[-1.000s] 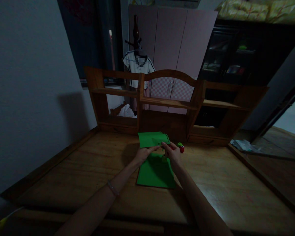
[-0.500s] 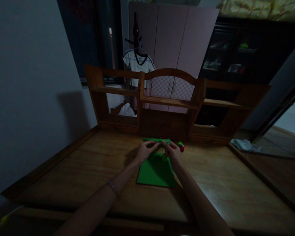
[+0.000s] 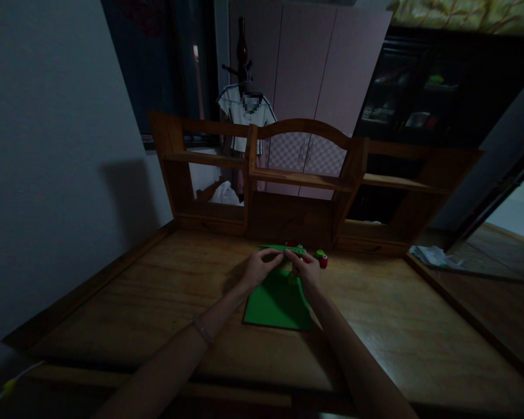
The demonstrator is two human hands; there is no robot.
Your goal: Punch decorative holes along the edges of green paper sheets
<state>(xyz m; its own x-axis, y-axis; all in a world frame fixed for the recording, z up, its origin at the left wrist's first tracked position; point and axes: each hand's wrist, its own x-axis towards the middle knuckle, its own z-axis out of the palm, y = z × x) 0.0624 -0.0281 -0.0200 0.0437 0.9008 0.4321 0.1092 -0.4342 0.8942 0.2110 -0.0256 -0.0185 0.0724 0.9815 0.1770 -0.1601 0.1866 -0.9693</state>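
Note:
Over the far end of a flat green sheet, my left hand and my right hand come together, fingertips nearly touching. Both are closed in a pinch on a thin green strip that tapers to a point on the left. Whitish round spots show near its right end. A small yellow-green piece is just below my right fingers; I cannot tell if it rests on the sheet. Beyond my right hand stand a small red item with a white spot and a green one. The fingertips' exact grip is too dark to make out.
The wooden desk carries all this. A wooden shelf unit rises along its back edge. A wall borders the left side. Farther back are a hanging shirt and a pale wardrobe.
The green strip has tilted slightly between my fingers and looks thinner. My right fingertips have shifted a little to the left. The sheet stays in place.

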